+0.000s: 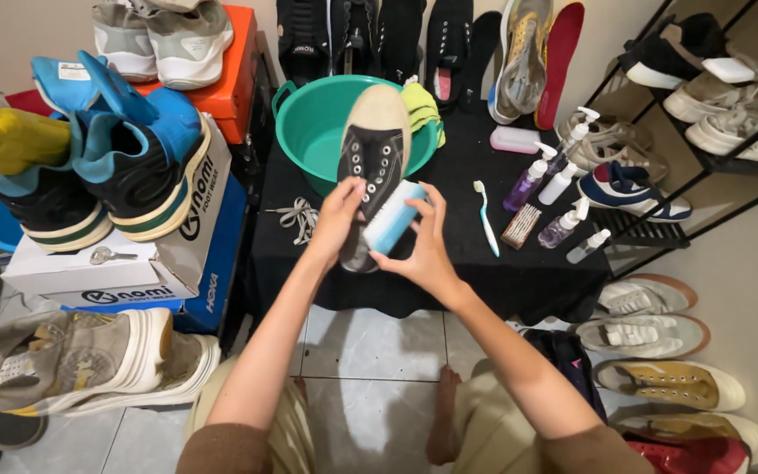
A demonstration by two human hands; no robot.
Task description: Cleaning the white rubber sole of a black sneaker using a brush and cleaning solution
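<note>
From the head view, your left hand [337,218] grips the black canvas shoe [372,156] by its side, rubber toe pointing over the round green plastic basin [307,132]. Your right hand [423,250] is closed around a pale blue brush [392,216], which touches the shoe, above the black cloth table [484,272].

Open black tabletop [449,263] sits just right of the hands, up to the toothbrush [485,218]. Beyond that, spray bottles [563,189] and a small brush [521,226] crowd the right. Green basin [309,132] blocks straight ahead. White laces [298,218] lie just left. Stacked shoeboxes [133,263] wall off the far left. Bare floor tiles [370,369] under the forearms are free.
</note>
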